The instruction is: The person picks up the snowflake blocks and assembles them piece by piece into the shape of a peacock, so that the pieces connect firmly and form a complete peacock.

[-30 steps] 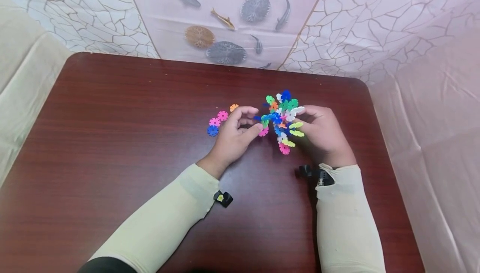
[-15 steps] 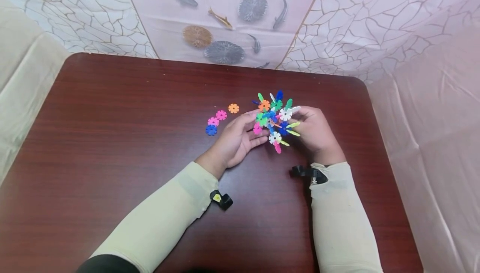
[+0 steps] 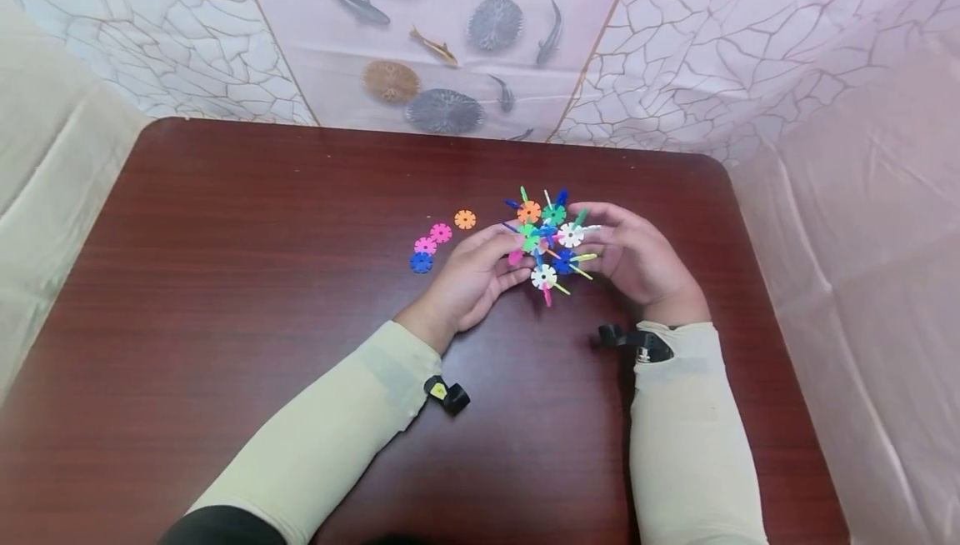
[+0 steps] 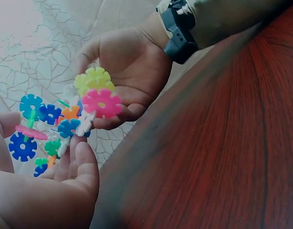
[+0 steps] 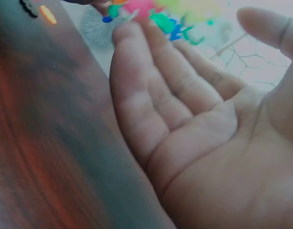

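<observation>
A cluster of interlocking plastic snowflake discs [image 3: 546, 237], in blue, green, white, orange, pink and yellow, is held above the table. My left hand [image 3: 467, 277] grips its left side, the thumb near a green disc and other fingers underneath. In the left wrist view, the fingers of that left hand [image 4: 65, 193] support the discs [image 4: 68, 128] from below. My right hand [image 3: 647, 266] lies around the cluster's right side, palm facing it. Seen from the right wrist, the right hand [image 5: 194, 138] has relaxed fingers and its thumb spread apart; whether its fingertips touch the discs cannot be told.
Left of the hands, loose discs lie on the dark wooden table [image 3: 285, 295]: an orange disc [image 3: 465, 226], two pink discs [image 3: 441, 238] and a blue disc [image 3: 422, 268]. Patterned cloth [image 3: 480, 62] hangs behind the table's far edge, and plain cloth hangs along both sides.
The cluster has shifted slightly left and turned. My left hand has moved its fingers beneath it and holds it. My right hand has loosened its grip and spread its fingers.
</observation>
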{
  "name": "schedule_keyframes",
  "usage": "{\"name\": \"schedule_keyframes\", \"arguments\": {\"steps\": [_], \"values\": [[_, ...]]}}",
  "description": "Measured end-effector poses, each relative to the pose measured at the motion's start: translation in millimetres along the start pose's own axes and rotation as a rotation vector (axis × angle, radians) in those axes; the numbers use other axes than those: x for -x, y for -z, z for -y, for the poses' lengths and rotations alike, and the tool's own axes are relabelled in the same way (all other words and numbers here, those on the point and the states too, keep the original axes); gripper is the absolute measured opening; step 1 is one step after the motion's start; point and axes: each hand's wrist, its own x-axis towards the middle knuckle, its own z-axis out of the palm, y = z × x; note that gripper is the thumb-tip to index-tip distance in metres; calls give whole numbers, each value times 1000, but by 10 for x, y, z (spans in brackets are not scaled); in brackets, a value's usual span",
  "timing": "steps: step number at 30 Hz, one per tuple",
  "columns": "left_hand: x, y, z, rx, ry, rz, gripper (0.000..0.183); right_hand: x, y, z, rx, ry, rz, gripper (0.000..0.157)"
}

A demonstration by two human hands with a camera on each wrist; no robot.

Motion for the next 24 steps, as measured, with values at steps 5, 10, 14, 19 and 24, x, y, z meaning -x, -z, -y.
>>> {"name": "schedule_keyframes", "arguments": {"steps": [5,10,14,19,24], "values": [[-66,-37,48,-52,20,-44,31,10,38,39,196,-77,-124,48],[-116,-93,88,-93,33,-106,35,11,26,75,417,-200,-262,50],[-147,-141,105,-133,32,-126,32,20,61,105,511,-255,-285,52],[-168,-200,111,-147,55,-143,34,22,95,116,615,-312,-294,55],[-177,-241,128,-157,79,-138,42,37,91,138,730,-349,-317,51]]}}
